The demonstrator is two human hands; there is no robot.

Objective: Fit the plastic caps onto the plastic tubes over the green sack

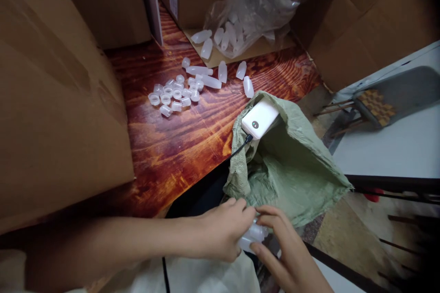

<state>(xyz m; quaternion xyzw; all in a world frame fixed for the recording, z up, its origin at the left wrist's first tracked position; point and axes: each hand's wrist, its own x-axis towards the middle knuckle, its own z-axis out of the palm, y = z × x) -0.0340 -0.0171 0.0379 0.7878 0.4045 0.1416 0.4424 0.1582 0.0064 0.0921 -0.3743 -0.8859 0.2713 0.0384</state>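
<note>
Small translucent plastic bottles point(253, 237) are bunched between my two hands, low in the view, just below a green woven sack. My left hand point(227, 229) comes across from the left with its fingers curled round the near side of the bunch; its fingertips are hidden. From the lower right, my right hand point(288, 247) has bent fingers over the bottles and its thumb against their lower end. The open mouth of the green sack point(309, 160) gapes above my hands. How many bottles I hold cannot be made out.
On the wood-grained table point(178, 146) lie several clear caps point(177, 94) and loose bottles point(222, 72). A clear plastic bag point(261, 4) holds more bottles. A white power bank point(260, 118) with a black cable rests on the sack's rim. Cardboard boxes point(58, 100) flank the table; a chair point(374, 105) stands right.
</note>
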